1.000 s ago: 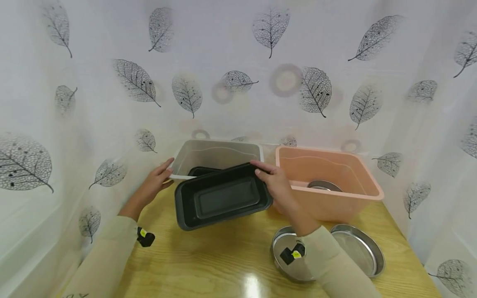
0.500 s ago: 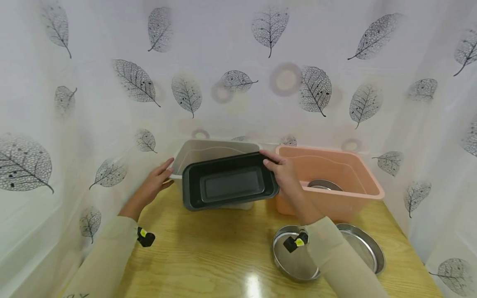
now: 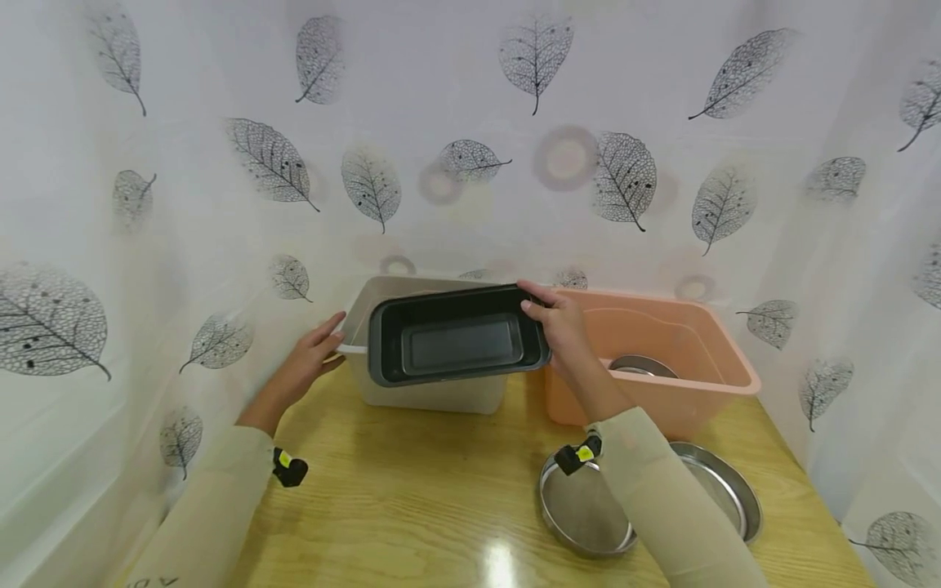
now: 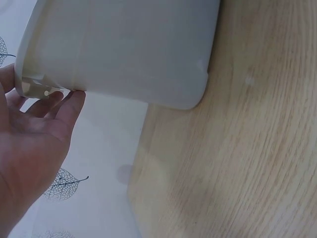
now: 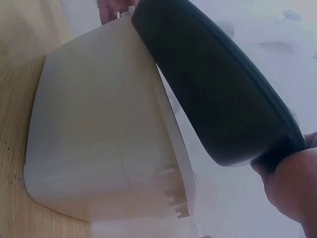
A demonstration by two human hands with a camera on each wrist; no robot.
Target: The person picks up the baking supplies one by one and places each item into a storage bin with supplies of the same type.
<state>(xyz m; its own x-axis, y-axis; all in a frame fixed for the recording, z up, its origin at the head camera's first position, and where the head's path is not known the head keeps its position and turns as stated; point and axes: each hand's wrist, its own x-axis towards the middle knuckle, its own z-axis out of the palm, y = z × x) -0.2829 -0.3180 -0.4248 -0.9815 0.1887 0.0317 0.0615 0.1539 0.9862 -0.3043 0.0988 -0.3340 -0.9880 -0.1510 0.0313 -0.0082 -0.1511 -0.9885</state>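
My right hand pinches the right end of a black loaf pan, its thumb over the rim. The pan is tilted with its hollow towards me, over the front of a whitish plastic bin. In the right wrist view the pan's dark underside is above the bin's rim. My left hand grips the bin's left rim. The left wrist view shows fingers curled under that rim at the corner. The pan hides most of the bin's inside.
A pink bin stands to the right, with a round metal pan inside. Two round metal pans lie on the wooden table in front of it, one partly behind my right sleeve. A leaf-patterned curtain closes off the back.
My right hand has raised the loaf pan and carried it away from me and slightly right, until it covers the bin's front rim. My left hand has stayed on the bin.
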